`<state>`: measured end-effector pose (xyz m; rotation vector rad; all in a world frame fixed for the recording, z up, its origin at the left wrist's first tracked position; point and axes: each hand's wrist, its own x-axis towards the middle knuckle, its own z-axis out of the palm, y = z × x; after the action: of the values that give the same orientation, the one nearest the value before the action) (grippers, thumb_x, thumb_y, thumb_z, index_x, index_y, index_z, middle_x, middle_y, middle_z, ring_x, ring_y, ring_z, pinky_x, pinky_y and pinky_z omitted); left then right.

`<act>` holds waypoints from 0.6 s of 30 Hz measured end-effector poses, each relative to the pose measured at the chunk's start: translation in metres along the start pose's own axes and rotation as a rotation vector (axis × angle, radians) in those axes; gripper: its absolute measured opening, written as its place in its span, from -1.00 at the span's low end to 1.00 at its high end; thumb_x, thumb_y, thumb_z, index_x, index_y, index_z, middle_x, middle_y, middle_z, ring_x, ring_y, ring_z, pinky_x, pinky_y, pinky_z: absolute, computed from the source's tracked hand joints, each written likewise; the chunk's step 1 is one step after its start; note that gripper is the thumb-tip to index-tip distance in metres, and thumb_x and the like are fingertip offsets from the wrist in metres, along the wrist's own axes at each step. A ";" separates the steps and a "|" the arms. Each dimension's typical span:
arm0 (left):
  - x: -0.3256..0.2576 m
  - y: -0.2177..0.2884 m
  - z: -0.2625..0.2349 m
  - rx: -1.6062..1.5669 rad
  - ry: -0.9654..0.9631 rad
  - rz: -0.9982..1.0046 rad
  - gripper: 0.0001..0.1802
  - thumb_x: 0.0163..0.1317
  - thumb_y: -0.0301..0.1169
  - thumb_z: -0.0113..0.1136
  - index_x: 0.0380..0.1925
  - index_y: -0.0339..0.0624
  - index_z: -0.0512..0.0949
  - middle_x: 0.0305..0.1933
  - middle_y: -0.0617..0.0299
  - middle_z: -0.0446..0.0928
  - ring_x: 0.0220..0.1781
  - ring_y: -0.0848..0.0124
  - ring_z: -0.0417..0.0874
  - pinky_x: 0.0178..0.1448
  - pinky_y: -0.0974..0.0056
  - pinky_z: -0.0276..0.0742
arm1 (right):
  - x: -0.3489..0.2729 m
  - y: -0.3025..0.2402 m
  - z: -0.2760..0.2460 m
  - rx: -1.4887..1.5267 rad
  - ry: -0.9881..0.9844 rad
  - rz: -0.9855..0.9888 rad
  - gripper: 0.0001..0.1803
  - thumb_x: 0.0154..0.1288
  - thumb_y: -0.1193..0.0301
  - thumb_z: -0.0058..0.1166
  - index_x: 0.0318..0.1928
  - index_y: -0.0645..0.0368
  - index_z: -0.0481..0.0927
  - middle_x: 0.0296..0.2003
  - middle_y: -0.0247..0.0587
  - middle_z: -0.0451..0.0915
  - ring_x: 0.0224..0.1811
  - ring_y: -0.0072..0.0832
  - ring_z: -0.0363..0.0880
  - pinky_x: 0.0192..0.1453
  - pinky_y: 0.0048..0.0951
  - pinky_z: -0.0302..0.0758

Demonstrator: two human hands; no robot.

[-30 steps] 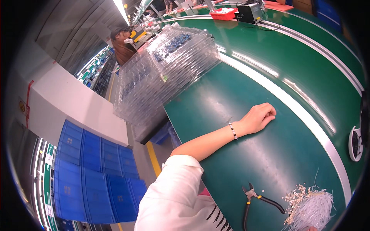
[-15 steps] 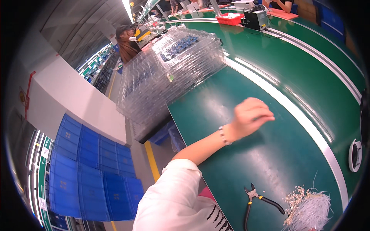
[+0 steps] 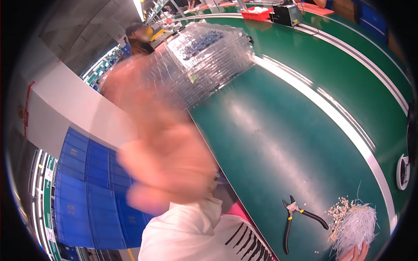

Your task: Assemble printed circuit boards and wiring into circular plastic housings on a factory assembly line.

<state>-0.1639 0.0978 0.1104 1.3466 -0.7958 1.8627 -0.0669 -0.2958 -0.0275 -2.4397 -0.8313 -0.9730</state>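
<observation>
My left hand (image 3: 170, 161) is raised close in front of me, past the left edge of the green table (image 3: 261, 143). Motion smears its fingers, so their pose and anything in them cannot be made out. At the lower right, part of my right hand (image 3: 359, 253) reaches in, fingers apart and stretched along the near side of a heap of thin whitish strips (image 3: 355, 228). Small beige bits (image 3: 339, 211) lie beside that heap. Left of it rest diagonal cutters (image 3: 294, 209) with black handles and yellow bands, jaws spread, touched by neither hand.
A tall stack of clear plastic trays (image 3: 213, 56) holding blue parts stands at the table's far end. Beyond a pale rail (image 3: 322, 104) runs a green conveyor surface (image 3: 331, 69), with a red bin (image 3: 256, 14) and a black box (image 3: 285, 15). Blue panels (image 3: 87, 187) stand left. A co-worker (image 3: 139, 39) is behind the trays.
My left hand has swung from above the table leftward and toward me, now strongly blurred. Fingers of my right hand have come into view by the strips. The view has shifted slightly.
</observation>
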 end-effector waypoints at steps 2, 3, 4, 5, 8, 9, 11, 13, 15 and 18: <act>-0.013 -0.010 -0.008 -0.334 -0.387 -0.249 -0.73 0.16 -0.18 0.00 -0.50 -0.13 0.47 0.12 -0.17 0.14 0.15 0.11 0.12 0.28 0.13 -0.12 | -0.005 0.013 -0.002 -0.017 0.007 -0.010 -0.93 0.08 0.58 0.07 -0.37 0.27 0.57 -0.22 0.03 0.53 -0.09 -0.11 0.43 0.00 -0.18 0.36; -0.011 -0.010 -0.017 -0.259 -0.595 -0.313 -0.80 0.07 -0.27 0.12 -0.50 -0.18 0.50 -0.02 -0.01 0.31 -0.06 0.22 0.30 0.13 0.17 0.09 | -0.008 0.020 -0.004 -0.018 0.020 0.004 -0.91 0.08 0.57 0.07 -0.36 0.27 0.57 -0.22 0.01 0.53 -0.08 -0.11 0.42 -0.01 -0.18 0.36; -0.008 -0.009 -0.019 -0.117 -0.427 -0.266 -0.78 0.09 -0.29 0.11 -0.42 -0.24 0.49 -0.13 0.07 0.40 -0.16 0.30 0.40 0.08 0.21 0.20 | -0.011 0.020 -0.004 -0.032 0.035 0.033 -0.90 0.07 0.56 0.08 -0.34 0.26 0.57 -0.21 0.00 0.53 -0.07 -0.11 0.41 -0.01 -0.17 0.35; -0.006 -0.009 -0.021 0.035 -0.251 -0.241 -0.75 0.12 -0.32 0.10 -0.33 -0.31 0.48 -0.23 0.15 0.49 -0.26 0.37 0.49 0.03 0.25 0.31 | -0.010 0.024 -0.006 -0.021 0.045 0.030 -0.88 0.07 0.55 0.08 -0.31 0.24 0.58 -0.19 -0.03 0.53 -0.07 -0.11 0.41 0.02 -0.17 0.33; 0.003 0.003 -0.024 0.461 0.309 0.051 -0.67 0.26 -0.25 -0.05 -0.22 -0.35 0.41 -0.17 0.11 0.40 -0.11 0.40 0.39 0.14 0.27 0.21 | -0.004 0.020 -0.012 -0.094 0.065 0.048 -0.85 0.07 0.54 0.09 -0.29 0.20 0.58 -0.17 -0.07 0.54 -0.06 -0.11 0.41 0.04 -0.17 0.31; 0.005 0.005 -0.028 0.659 0.314 0.193 -0.69 0.26 -0.22 -0.06 -0.28 -0.29 0.41 -0.03 0.07 0.31 0.04 0.38 0.26 0.20 0.24 0.10 | -0.005 0.020 -0.010 -0.081 0.079 0.058 -0.85 0.08 0.52 0.08 -0.29 0.18 0.59 -0.16 -0.08 0.54 -0.05 -0.11 0.41 0.06 -0.17 0.29; 0.008 0.009 -0.031 0.974 0.221 0.349 -0.70 0.26 -0.17 -0.07 -0.39 -0.20 0.38 0.21 -0.05 0.09 0.30 0.32 -0.04 0.31 0.14 -0.11 | -0.004 0.016 -0.007 -0.089 0.085 0.048 -0.85 0.08 0.51 0.08 -0.28 0.18 0.59 -0.16 -0.08 0.54 -0.05 -0.11 0.41 0.06 -0.17 0.29; 0.005 0.004 -0.026 0.857 0.167 0.244 -0.70 0.25 -0.17 -0.06 -0.34 -0.22 0.40 0.15 -0.02 0.19 0.24 0.35 0.08 0.33 0.06 -0.10 | -0.004 0.014 -0.008 -0.103 0.088 0.041 -0.85 0.08 0.51 0.08 -0.28 0.18 0.59 -0.16 -0.09 0.54 -0.06 -0.11 0.41 0.07 -0.16 0.29; 0.004 -0.001 -0.026 0.626 0.204 0.125 -0.66 0.24 -0.19 -0.04 -0.23 -0.27 0.44 -0.01 0.09 0.42 0.07 0.42 0.37 0.31 0.06 0.01 | -0.004 0.011 -0.008 -0.126 0.109 0.044 -0.86 0.09 0.49 0.08 -0.29 0.16 0.59 -0.16 -0.09 0.54 -0.06 -0.11 0.42 0.07 -0.16 0.29; 0.008 0.009 -0.028 0.095 0.247 -0.244 -0.65 0.17 -0.08 0.02 -0.42 -0.18 0.48 -0.15 0.14 0.48 -0.03 0.38 0.42 0.34 -0.01 -0.02 | -0.004 0.014 -0.008 -0.145 0.108 0.049 -0.89 0.09 0.48 0.08 -0.32 0.14 0.60 -0.17 -0.10 0.54 -0.07 -0.12 0.42 0.06 -0.16 0.29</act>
<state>-0.1881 0.1166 0.1102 1.1815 -0.4026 1.8426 -0.0642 -0.3119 -0.0269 -2.4890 -0.6836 -1.1716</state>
